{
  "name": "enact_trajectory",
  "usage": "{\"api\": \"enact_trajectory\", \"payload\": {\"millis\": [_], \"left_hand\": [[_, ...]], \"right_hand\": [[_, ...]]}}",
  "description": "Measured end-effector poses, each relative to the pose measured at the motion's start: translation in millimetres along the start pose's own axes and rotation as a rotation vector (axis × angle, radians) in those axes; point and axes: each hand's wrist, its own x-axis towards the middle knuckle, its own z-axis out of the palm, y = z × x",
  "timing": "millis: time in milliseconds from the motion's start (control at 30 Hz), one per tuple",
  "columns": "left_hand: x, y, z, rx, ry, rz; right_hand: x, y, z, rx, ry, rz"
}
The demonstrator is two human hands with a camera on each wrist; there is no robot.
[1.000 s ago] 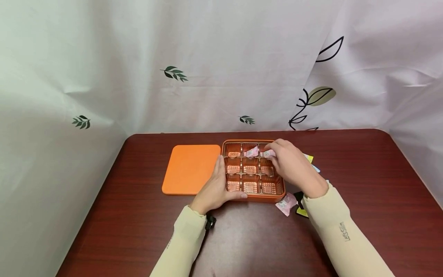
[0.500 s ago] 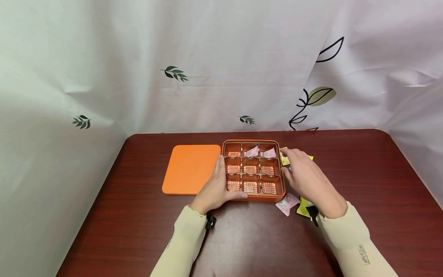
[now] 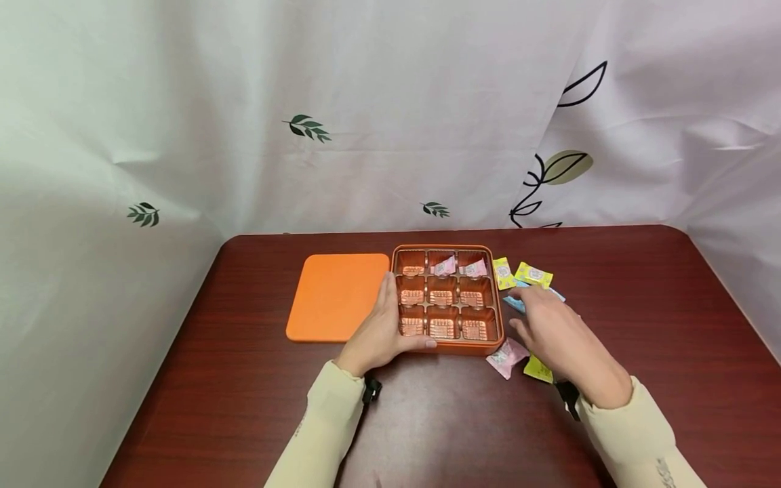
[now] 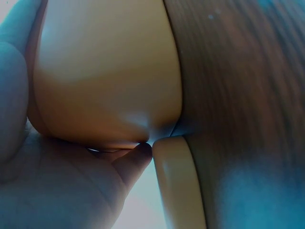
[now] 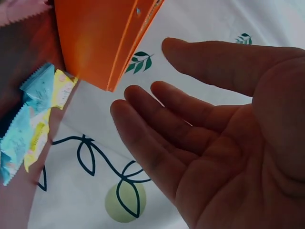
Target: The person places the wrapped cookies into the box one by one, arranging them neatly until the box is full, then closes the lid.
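Observation:
An orange box [image 3: 457,349] with a nine-compartment copper tray [image 3: 427,305] stands on the table. My left hand [image 3: 377,335] rests against its front left corner, fingers straight along the left side and thumb along the front. Two pink wrapped candies, one in the back middle compartment [image 3: 445,266] and one in the back right [image 3: 474,269], lie in the tray. My right hand [image 3: 552,332] hovers right of the box with fingers spread, nothing between them, over a blue wrapped candy [image 3: 514,303]. Two yellow candies [image 3: 504,273] lie behind it.
The orange lid [image 3: 338,298] lies flat left of the box. Near the box's front right corner are a pink candy [image 3: 508,358] and a yellow-green candy [image 3: 538,370]. A white patterned curtain [image 3: 390,135] hangs behind the dark red table [image 3: 232,379].
My right hand has let go of a pink candy in the back right compartment and moved right and toward me, over the loose candies. The left hand has stayed at the box.

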Motion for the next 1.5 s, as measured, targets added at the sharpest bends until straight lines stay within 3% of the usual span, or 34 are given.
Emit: {"api": "enact_trajectory", "payload": {"millis": [233, 467, 833, 1267, 1500], "left_hand": [[1.9, 0.1, 0.2, 0.002, 0.005, 0.005], [1.8, 0.0, 0.8, -0.002, 0.004, 0.003], [1.1, 0.9, -0.9, 0.006, 0.001, -0.002], [-0.2, -0.1, -0.5, 0.002, 0.007, 0.003], [-0.1, -0.3, 0.4, -0.007, 0.006, -0.006]], "right_hand": [[-7, 2, 5.5, 0.007, -0.076, -0.011], [-10, 10, 13.0, 0.01, -0.085, -0.075], [-7, 17, 27.0, -0.014, -0.172, -0.111], [-11, 25, 29.1, 0.02, -0.133, -0.188], [-10, 27, 28.7, 0.024, -0.162, -0.223]]}}
